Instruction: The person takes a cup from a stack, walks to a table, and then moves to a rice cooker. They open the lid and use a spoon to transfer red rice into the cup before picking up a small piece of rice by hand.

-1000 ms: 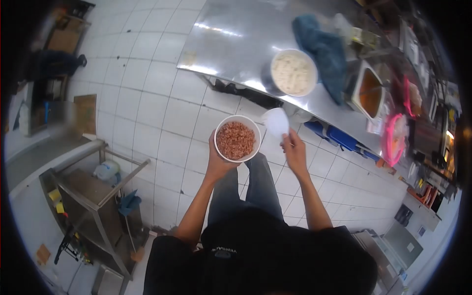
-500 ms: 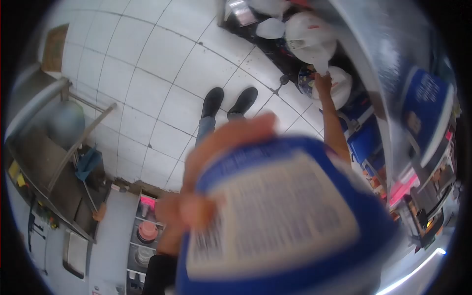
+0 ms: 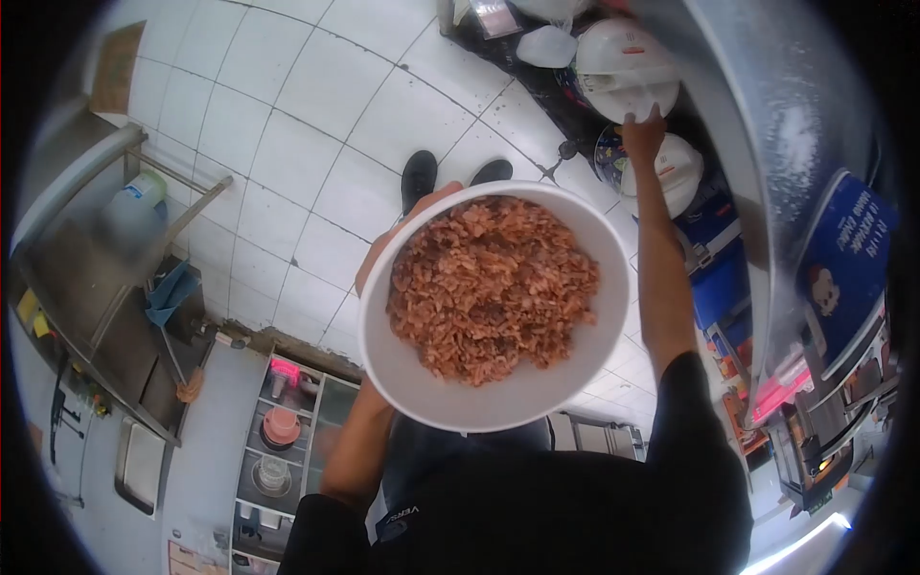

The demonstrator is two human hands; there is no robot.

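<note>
Head view: the left hand [image 3: 402, 230] grips a round white bowl of reddish-brown rice [image 3: 494, 302] close under the camera, while the right hand [image 3: 644, 134] reaches down, fingers closed on a white plastic lid [image 3: 623, 72] beneath the steel counter [image 3: 767, 125].

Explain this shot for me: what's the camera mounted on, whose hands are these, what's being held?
There is no machine here, only a person with bare hands. The single camera sits on their head and looks down, so you see their own arms and black shoes on the white tiled floor. The left hand holds a white bowl of reddish fried rice close under the lens. The right hand reaches down to a white bag stored under the steel counter. The wide lens bends all the straight edges.
</note>
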